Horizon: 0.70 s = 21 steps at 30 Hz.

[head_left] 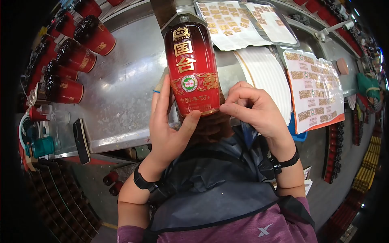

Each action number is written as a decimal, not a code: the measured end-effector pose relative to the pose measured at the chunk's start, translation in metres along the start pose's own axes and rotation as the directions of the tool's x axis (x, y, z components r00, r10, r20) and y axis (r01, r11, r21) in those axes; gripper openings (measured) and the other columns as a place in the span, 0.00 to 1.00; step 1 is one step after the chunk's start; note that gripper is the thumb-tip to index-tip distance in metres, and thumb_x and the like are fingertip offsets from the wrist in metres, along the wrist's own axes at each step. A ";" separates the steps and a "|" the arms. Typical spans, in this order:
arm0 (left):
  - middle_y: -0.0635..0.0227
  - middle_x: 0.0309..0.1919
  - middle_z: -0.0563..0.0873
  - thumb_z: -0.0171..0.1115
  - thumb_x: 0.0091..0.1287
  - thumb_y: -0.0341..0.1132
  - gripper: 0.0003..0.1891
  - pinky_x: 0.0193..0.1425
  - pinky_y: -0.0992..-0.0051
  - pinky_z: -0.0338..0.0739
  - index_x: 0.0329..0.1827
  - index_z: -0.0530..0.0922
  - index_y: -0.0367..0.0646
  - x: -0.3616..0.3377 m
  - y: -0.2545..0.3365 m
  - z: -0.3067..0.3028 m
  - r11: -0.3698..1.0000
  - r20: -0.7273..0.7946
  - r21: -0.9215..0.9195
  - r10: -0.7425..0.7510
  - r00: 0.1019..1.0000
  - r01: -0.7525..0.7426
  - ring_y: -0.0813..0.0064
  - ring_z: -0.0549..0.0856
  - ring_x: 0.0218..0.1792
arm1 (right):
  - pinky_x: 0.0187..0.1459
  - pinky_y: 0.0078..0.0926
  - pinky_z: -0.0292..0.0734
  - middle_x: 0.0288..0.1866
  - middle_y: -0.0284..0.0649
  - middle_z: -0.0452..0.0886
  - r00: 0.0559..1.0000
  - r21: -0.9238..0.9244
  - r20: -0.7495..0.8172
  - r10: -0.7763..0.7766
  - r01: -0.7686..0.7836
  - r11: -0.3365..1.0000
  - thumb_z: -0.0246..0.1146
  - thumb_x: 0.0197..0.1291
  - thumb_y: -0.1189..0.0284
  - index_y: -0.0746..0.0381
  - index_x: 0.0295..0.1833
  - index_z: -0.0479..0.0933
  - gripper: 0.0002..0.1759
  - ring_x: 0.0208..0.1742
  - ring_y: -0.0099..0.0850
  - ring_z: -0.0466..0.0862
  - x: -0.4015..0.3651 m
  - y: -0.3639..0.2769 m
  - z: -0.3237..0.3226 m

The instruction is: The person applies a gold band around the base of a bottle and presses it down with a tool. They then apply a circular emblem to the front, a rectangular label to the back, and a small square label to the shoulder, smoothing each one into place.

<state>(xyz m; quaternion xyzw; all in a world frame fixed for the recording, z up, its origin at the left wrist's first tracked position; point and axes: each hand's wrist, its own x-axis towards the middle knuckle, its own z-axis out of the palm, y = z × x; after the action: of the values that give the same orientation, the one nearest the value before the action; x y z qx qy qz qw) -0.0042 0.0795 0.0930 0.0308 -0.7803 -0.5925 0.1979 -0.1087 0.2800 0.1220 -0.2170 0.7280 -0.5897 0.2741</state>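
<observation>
A liquor bottle (195,91), dark at the shoulders and red below, lies tilted in front of me with its neck pointing away. Gold characters and a round green-and-white emblem decorate its front. My left hand (168,129) grips it along the left side, thumb at the lower front edge and a blue band on one finger. At the bottle's lower right edge, my right hand (255,107) has thumb and forefinger pinched together; what lies between them, if anything, is too small to make out. Brown material (212,129) shows beneath the bottle's base.
Several similar red bottles (94,35) line the metal table's (121,81) left side. A phone (81,141) rests at its near left edge. Gold label sheets (225,24) lie at the back, a patterned label sheet (312,91) to the right, and white sheets (265,77) between.
</observation>
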 end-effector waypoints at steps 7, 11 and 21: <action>0.50 0.65 0.69 0.70 0.67 0.40 0.43 0.71 0.66 0.68 0.77 0.54 0.29 -0.001 0.002 0.006 0.999 -0.027 -0.020 -0.029 0.999 0.029 0.61 0.74 0.66 | 0.29 0.17 0.58 0.28 0.28 0.69 1.000 0.001 -0.006 -0.004 0.004 1.000 0.74 0.57 0.69 0.62 0.34 0.84 0.08 0.24 0.15 0.64 -0.003 -0.003 -0.004; 0.50 0.65 0.69 0.69 0.68 0.40 0.43 0.71 0.66 0.68 0.77 0.54 0.28 0.000 0.005 0.006 0.999 -0.021 -0.019 -0.038 0.999 0.037 0.61 0.74 0.66 | 0.29 0.17 0.59 0.29 0.28 0.70 1.000 0.001 -0.013 -0.010 0.010 1.000 0.74 0.57 0.69 0.62 0.33 0.84 0.09 0.24 0.15 0.64 -0.001 0.000 -0.004; 0.50 0.65 0.68 0.68 0.68 0.38 0.42 0.71 0.66 0.67 0.77 0.54 0.28 0.000 0.006 0.010 0.998 -0.042 -0.065 -0.012 0.999 0.009 0.62 0.74 0.67 | 0.29 0.17 0.61 0.32 0.29 0.71 0.997 -0.001 -0.008 0.075 -0.075 0.997 0.75 0.57 0.67 0.61 0.33 0.84 0.10 0.25 0.16 0.64 0.001 0.000 -0.001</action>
<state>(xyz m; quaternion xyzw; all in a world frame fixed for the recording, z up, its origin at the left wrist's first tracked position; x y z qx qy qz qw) -0.0067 0.0905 0.0968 0.0412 -0.7560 -0.6179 0.2123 -0.1101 0.2799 0.1223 -0.1877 0.7371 -0.5793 0.2930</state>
